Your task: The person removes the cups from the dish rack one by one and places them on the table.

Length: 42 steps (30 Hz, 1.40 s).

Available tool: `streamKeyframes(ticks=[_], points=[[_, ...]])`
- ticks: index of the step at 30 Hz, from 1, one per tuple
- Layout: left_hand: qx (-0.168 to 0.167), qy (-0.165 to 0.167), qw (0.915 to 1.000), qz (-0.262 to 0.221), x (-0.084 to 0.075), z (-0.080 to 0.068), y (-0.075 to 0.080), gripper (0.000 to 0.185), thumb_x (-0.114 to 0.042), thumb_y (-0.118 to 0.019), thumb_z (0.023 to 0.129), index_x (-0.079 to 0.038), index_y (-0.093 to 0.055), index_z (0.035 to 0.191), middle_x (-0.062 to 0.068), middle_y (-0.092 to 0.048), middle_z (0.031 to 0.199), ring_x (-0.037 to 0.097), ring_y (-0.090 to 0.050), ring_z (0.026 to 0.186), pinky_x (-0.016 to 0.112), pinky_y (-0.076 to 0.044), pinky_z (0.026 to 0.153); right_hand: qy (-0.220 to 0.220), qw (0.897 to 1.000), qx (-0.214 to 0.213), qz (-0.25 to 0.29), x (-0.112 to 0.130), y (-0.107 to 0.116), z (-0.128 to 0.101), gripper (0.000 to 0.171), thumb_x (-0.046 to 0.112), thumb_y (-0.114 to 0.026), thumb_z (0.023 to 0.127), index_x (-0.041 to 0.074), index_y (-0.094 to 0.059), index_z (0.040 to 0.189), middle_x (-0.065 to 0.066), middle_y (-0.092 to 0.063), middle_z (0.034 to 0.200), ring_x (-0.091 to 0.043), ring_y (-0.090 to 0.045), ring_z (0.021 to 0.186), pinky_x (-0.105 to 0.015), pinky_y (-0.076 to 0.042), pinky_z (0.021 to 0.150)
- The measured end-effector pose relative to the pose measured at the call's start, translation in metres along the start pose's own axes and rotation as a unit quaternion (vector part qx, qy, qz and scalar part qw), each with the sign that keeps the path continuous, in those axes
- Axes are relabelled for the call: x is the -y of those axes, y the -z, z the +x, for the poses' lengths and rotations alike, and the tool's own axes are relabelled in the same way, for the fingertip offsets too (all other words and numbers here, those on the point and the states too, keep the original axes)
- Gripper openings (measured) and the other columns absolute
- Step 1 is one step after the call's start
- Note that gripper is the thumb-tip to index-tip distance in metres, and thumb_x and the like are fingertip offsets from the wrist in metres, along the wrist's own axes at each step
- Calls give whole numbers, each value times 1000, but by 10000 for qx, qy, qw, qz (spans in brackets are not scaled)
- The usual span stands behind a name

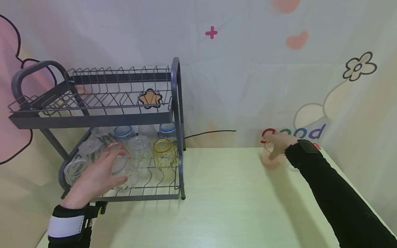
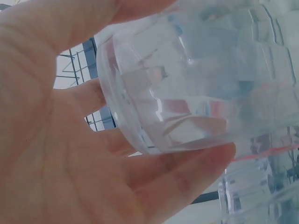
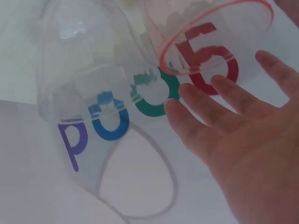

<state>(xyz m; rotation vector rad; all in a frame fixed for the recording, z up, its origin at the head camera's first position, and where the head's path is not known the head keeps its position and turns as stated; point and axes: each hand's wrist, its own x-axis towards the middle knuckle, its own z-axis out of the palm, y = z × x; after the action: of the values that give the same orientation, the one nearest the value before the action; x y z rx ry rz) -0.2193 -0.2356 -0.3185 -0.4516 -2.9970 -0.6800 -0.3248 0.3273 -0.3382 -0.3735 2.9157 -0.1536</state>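
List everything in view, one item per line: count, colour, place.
dish rack: one, dark grey, two tiers, table's left end.
glasses in rack: about eight, clear, some blue-rimmed, one yellow glass, upside down on the lower tier.
clear glass: one, lower tier front, gripped.
red-rimmed glass: one, far right of table.
second clear glass: one, beside it.
table: one, pale green.
black cable: one, along the wall.
left hand: grips the clear glass.
right hand: on the red-rimmed glass.

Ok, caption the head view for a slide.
Left hand grips a clear glass at the dish rack; right hand reaches a red-rimmed glass.
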Motion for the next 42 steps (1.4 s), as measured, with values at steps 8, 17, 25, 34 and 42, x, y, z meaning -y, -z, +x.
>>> streamKeyframes(ticks=[8,17,25,34,42], points=[[-45,-271,9995,-143,-7,5,-3,68,-27,-77,82,-9,-44,139,22,-38,147,46,-47,123,66,-44,87,328,9985,-277,325,8,10,-9,90,34,-88,71,2,-44,142,-28,-50,130,-44,-51,113,-63,-45,90],[38,-419,9952,-880,-17,9,-10,74,-30,-80,81,-14,-42,142,18,-49,138,41,-53,117,62,-48,85,617,9887,-679,1183,18,20,-37,98,40,-85,75,11,-32,152,-22,-35,145,-38,-42,126,-56,-44,94],[350,-540,9829,-1727,-19,11,-14,77,-38,-78,83,-18,-37,145,14,-38,147,46,-44,126,66,-44,88,587,9665,-1778,1758,28,9,-75,99,46,-82,76,15,-30,154,-15,-29,155,-39,-31,137,-64,-36,100],[397,-697,9336,-3493,-24,8,-26,66,-20,-75,89,-19,-37,143,17,-41,140,43,-49,124,44,-53,87,973,9328,-2530,2376,64,7,-86,96,39,-85,75,25,-31,154,-5,-35,152,-36,-38,132,-60,-35,102],[350,-1271,8900,-4364,-46,21,-34,67,-6,-71,89,-11,-33,144,8,-35,147,33,-42,134,36,-50,95,1236,9038,-2765,3022,86,-1,-93,95,22,-88,74,31,-34,152,2,-39,147,-22,-44,127,-50,-39,103]])
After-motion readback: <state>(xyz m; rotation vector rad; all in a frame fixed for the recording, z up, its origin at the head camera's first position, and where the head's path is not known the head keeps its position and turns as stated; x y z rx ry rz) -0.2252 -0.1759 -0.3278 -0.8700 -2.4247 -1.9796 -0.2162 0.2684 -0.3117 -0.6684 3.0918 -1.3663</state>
